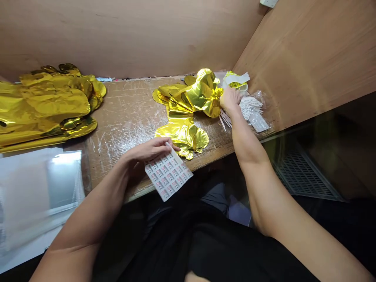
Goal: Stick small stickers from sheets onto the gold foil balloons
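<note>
My left hand (148, 150) is closed on a white sheet of small sticker dots (168, 175) that overhangs the front edge of the scratched wooden table (123, 117). Just beyond it lie flat gold foil balloons (183, 131). My right hand (229, 100) reaches to the far right, beside a crumpled heap of gold foil balloons (199, 92), over a clear bag of white straws (252, 109). Its fingers are hidden behind the hand, so their state is unclear. A few loose straws (225, 119) lie under the wrist.
A big stack of flattened gold foil balloons (47, 105) fills the left side. Clear plastic bags (35, 192) lie at the near left. Wooden walls close the back and the right. A gold-and-white packet (236, 80) sits in the far corner. A metal grille (302, 176) lies low right.
</note>
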`<state>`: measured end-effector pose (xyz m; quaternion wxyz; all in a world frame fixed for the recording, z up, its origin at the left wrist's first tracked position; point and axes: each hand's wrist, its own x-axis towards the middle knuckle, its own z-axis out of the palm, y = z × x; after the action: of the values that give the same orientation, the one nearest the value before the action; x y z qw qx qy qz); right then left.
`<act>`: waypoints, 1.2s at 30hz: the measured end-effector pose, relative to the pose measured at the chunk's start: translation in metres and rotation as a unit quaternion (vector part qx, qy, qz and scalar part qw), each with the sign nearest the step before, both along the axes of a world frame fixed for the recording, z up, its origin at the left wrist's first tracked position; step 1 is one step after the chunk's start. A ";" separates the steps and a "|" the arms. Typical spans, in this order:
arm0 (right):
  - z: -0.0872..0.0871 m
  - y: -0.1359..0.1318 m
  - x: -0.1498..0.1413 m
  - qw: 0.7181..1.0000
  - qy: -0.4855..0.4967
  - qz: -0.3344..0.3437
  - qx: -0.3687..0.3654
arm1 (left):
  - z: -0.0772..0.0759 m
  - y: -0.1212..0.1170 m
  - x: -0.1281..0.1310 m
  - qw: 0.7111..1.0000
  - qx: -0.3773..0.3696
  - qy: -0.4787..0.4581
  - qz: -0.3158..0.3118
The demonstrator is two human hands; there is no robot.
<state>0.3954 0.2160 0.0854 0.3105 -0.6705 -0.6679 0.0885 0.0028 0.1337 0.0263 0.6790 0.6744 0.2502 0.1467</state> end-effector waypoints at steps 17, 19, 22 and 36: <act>-0.067 -0.154 -0.135 0.943 0.279 0.153 -0.100 | -0.016 -0.003 0.019 0.954 0.017 -0.037 0.296; -0.070 -0.156 -0.137 0.951 0.256 0.157 -0.070 | -0.018 -0.004 0.020 0.957 0.017 -0.043 0.287; -0.071 -0.159 -0.138 0.967 0.182 0.177 -0.012 | -0.019 -0.005 0.021 0.957 0.020 -0.047 0.286; -0.074 -0.162 -0.141 0.962 0.186 0.202 -0.002 | -0.021 -0.006 0.019 0.961 0.065 -0.062 0.262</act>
<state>0.2547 0.0542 0.0117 0.4032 -0.4938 -0.7200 0.2741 0.0219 0.1276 0.0052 0.5854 0.6176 0.3657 0.3771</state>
